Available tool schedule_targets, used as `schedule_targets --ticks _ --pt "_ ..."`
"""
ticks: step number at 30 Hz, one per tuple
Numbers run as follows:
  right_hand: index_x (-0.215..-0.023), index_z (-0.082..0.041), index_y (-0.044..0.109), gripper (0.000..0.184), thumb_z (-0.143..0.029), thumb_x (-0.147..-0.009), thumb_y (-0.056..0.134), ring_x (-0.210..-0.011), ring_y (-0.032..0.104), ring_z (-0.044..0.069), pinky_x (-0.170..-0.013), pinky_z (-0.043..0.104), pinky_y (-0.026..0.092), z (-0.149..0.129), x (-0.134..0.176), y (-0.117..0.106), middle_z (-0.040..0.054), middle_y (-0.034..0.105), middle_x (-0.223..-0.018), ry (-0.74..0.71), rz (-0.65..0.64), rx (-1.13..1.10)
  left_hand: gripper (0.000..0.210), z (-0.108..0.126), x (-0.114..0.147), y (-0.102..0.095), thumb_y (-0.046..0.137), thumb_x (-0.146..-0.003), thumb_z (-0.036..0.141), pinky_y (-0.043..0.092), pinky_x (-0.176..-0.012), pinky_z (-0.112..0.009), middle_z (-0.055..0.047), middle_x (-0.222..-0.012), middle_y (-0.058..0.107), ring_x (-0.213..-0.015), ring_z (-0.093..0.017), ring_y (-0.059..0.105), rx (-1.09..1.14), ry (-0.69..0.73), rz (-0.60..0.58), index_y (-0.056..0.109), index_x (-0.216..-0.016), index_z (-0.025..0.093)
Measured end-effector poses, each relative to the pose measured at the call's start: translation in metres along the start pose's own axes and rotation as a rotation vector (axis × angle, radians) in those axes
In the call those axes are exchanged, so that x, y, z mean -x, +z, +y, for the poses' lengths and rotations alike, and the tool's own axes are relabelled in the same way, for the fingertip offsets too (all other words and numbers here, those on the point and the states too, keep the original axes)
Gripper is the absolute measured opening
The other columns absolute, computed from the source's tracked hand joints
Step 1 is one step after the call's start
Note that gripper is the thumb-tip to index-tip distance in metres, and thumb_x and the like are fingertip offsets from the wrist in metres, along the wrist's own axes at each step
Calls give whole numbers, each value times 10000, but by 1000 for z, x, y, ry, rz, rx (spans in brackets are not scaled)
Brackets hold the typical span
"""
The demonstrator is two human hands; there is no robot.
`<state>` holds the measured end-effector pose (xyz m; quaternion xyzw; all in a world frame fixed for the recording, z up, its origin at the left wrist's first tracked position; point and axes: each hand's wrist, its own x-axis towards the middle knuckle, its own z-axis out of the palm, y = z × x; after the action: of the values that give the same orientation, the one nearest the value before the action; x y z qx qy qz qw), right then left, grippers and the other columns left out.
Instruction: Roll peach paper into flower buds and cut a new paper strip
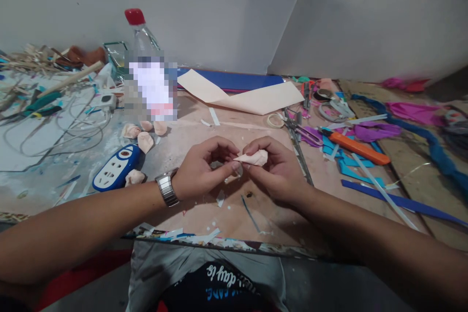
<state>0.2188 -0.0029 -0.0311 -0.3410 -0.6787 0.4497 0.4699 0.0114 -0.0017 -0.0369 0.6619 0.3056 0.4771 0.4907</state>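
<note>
Over the middle of the table, a small peach crepe-paper flower bud (pixel 256 157) is held between my two hands, its thin tip pointing left and its rounded end to the right. My left hand (pixel 208 165), with a metal watch (pixel 167 187) on the wrist, pinches the tip between thumb and fingers. Around the rounded part, the thumb and fingers of my right hand (pixel 278 168) are closed. Several similar peach paper buds (pixel 146 142) lie to the left. Beyond my hands stretches a folded peach paper strip (pixel 241 100).
A blue-and-white power socket (pixel 116 168) sits left of my left wrist. Behind it stands a red-capped bottle (pixel 146 39). On the right lie an orange utility knife (pixel 354 146), scissors (pixel 302 129) and a tape ring (pixel 275 120). Green-handled pliers (pixel 42 105) rest far left.
</note>
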Motion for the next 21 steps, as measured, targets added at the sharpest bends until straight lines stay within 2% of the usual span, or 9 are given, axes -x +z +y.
schedule_targets --ticks 3,8,13,21 --pt "-1014 -232 655 196 -152 -863 750 -767 608 136 -669 242 464 0 0 -1 5 662 -923 -64 -12 77 187 0 -1 2 790 -882 223 606 -716 -206 -44 -916 754 -754 -107 738 30 -24 22 671 -1011 160" --pt "-1075 -248 669 260 -135 -858 759 -829 652 152 -728 255 502 1 0 -2 11 699 -970 -139 0 163 167 0 -1 1 798 -859 185 597 -723 -194 -45 -913 767 -788 -105 732 -34 52 56 685 -980 160" --pt "-1099 -254 671 270 -146 -868 760 -840 664 158 -735 259 515 2 1 -3 14 710 -986 -159 -7 187 144 1 -1 0 784 -866 186 587 -699 -208 -45 -900 769 -772 -114 723 -105 62 65 692 -974 163" --pt "-1118 -265 665 293 -151 -873 776 -869 671 152 -758 252 523 5 2 -4 7 708 -1007 -179 0 201 159 0 -1 0 762 -870 162 577 -711 -218 -41 -901 742 -771 -112 699 -85 64 34 672 -1001 163"
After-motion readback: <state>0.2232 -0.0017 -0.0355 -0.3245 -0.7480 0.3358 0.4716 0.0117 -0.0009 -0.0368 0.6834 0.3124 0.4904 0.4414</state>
